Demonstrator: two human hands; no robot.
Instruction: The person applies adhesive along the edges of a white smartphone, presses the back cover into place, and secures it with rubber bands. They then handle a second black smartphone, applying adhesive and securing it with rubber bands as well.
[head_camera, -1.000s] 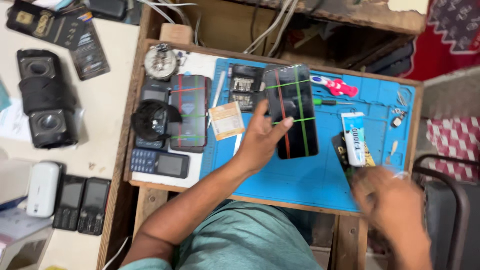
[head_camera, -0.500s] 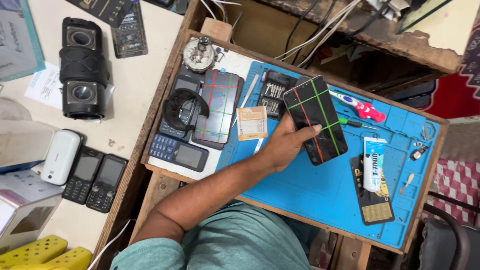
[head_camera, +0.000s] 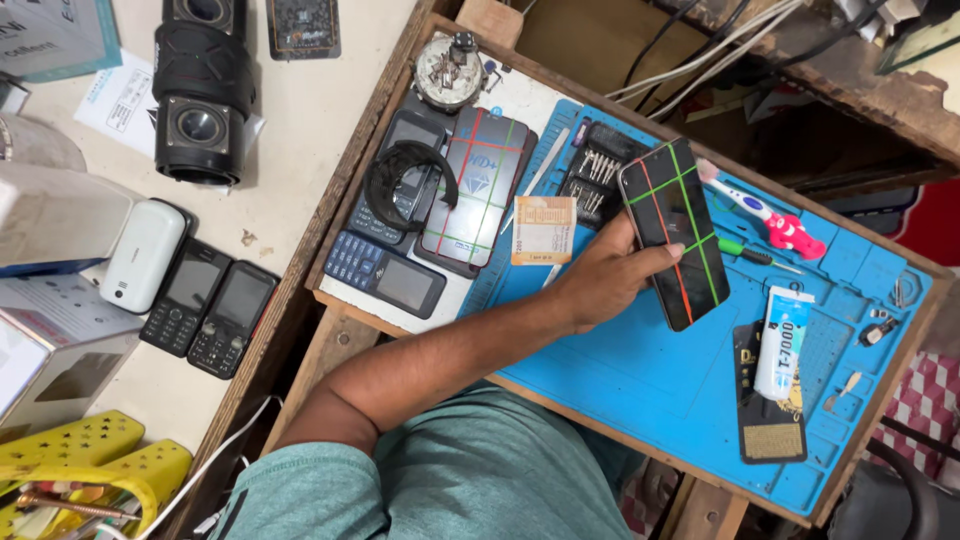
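Now only one hand, the left hand (head_camera: 605, 285), grips one smartphone (head_camera: 673, 232); the right hand, earlier at four o'clock, has gone.

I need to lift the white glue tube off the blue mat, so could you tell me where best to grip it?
Take the white glue tube by its long sides around the middle, coming straight down from above. It lies flat across a dark card, cap end toward the mat's near edge, with bare space on both sides for fingers. The left hand is holding the black phone.
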